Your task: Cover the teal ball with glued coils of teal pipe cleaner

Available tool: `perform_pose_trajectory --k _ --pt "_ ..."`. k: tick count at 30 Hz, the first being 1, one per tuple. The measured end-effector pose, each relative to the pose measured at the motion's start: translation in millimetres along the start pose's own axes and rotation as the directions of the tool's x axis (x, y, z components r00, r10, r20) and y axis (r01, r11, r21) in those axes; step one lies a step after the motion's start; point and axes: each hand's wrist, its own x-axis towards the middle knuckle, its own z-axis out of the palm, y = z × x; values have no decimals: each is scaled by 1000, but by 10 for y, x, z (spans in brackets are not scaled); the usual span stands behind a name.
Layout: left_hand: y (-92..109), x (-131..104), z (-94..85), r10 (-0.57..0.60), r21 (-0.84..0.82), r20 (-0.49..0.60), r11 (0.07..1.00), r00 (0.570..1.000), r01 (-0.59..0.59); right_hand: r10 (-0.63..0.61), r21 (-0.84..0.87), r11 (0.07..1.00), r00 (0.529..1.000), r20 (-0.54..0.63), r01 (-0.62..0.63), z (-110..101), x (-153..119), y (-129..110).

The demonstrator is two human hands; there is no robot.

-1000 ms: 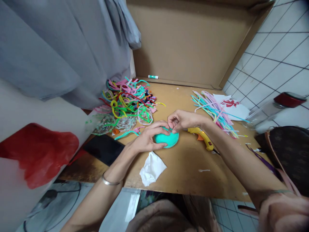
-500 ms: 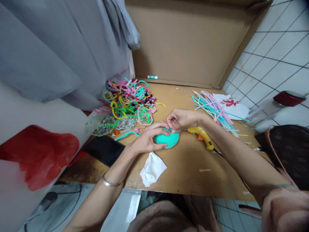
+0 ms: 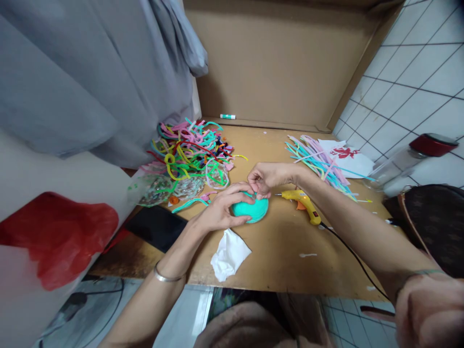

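Note:
A round turquoise piece (image 3: 255,210) rests on the wooden table in front of me. My left hand (image 3: 228,205) grips it from the left, thumb along the near edge and fingers over the far side. The fingertips of my right hand (image 3: 261,182) are pinched together at the piece's far edge; whatever is between them is too small to make out. Just right of the piece lies a yellow glue gun (image 3: 302,203), its nozzle toward it. A crumpled white tissue (image 3: 230,254) sits on the near side.
A heap of colourful pipe cleaners (image 3: 195,150) lies at the back left, a straight bundle (image 3: 319,162) at the back right. Also present are a dark flat object (image 3: 157,226), a glue stick (image 3: 228,116), a red-lidded bottle (image 3: 406,159), a brown bag (image 3: 435,227) and cardboard (image 3: 282,63).
The view has shifted slightly. Both hands stay at the turquoise piece, with the right fingers only slightly moved at its far edge.

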Motion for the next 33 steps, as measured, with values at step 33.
perform_pose_trajectory --k 33 --pt "-27 -20 7 -19 8 28 1000 999 19 -138 479 814 910 -390 329 381 -45 529"
